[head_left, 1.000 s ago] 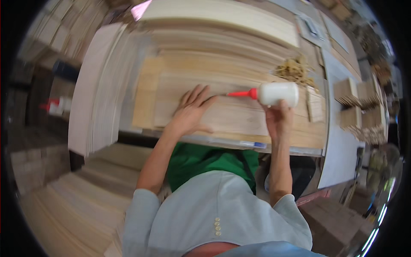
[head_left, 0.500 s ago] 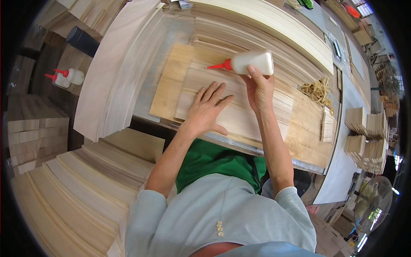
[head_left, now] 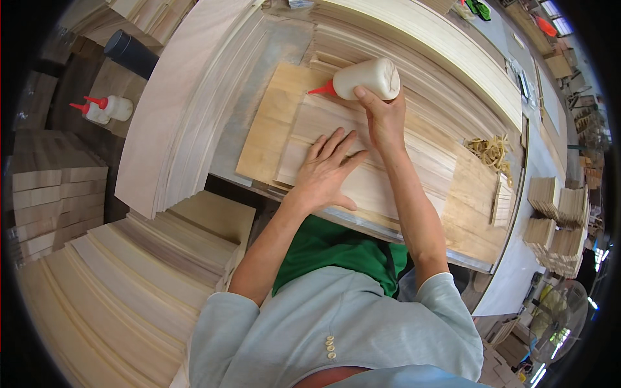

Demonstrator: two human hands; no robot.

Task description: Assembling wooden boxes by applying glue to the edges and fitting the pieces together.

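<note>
My right hand (head_left: 386, 116) is wrapped round a white glue bottle (head_left: 367, 79) with a red pointed nozzle. The bottle is tilted, its nozzle toward the left and slightly down, close to the far left corner of a pale wooden panel (head_left: 401, 178). My left hand (head_left: 326, 169) lies flat on that panel with its fingers spread, holding nothing. Under the panel is a yellowish wooden board (head_left: 262, 132), showing at both ends. Whether the nozzle tip touches the wood, I cannot tell.
Stacked wooden boards stand at the left (head_left: 184, 110), lower left (head_left: 123, 278) and far side (head_left: 433, 48). A heap of thin strips (head_left: 488, 152) and a small slatted wooden piece (head_left: 501, 200) lie at the right. Two more glue bottles (head_left: 118, 108) and a dark cylinder (head_left: 129, 53) stand left.
My right hand has tipped the glue bottle's nozzle further down and brought it nearer the panel's far left corner. My left hand stays flat on the panel. The whole view has shifted slightly.
</note>
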